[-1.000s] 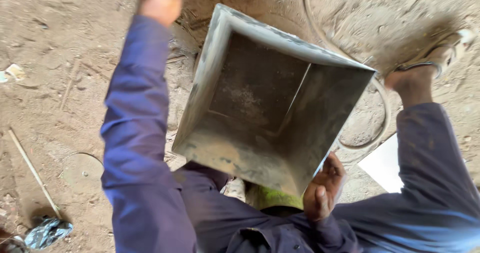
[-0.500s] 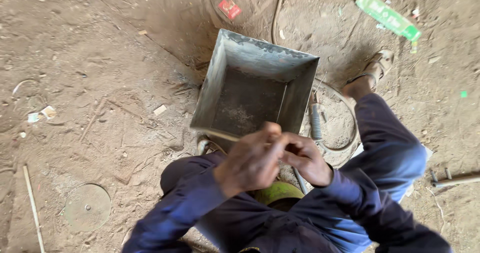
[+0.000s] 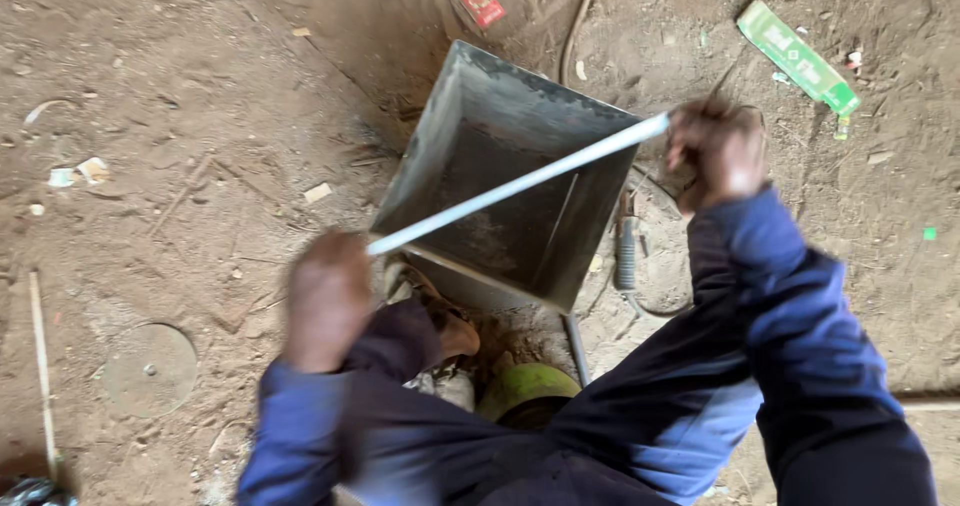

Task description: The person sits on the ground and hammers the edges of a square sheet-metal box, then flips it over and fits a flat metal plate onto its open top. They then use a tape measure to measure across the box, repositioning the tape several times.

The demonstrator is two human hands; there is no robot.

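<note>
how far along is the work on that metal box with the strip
Done: the open sheet-metal box already stands formed on the dirt floor, its walls up and its inside empty. In hand: a thin pale strip is stretched across the box's mouth, the left hand at one end and the right hand at the other. Left: the strip is not fixed to anything visible; nothing shows it marked, cut or attached.
</note>
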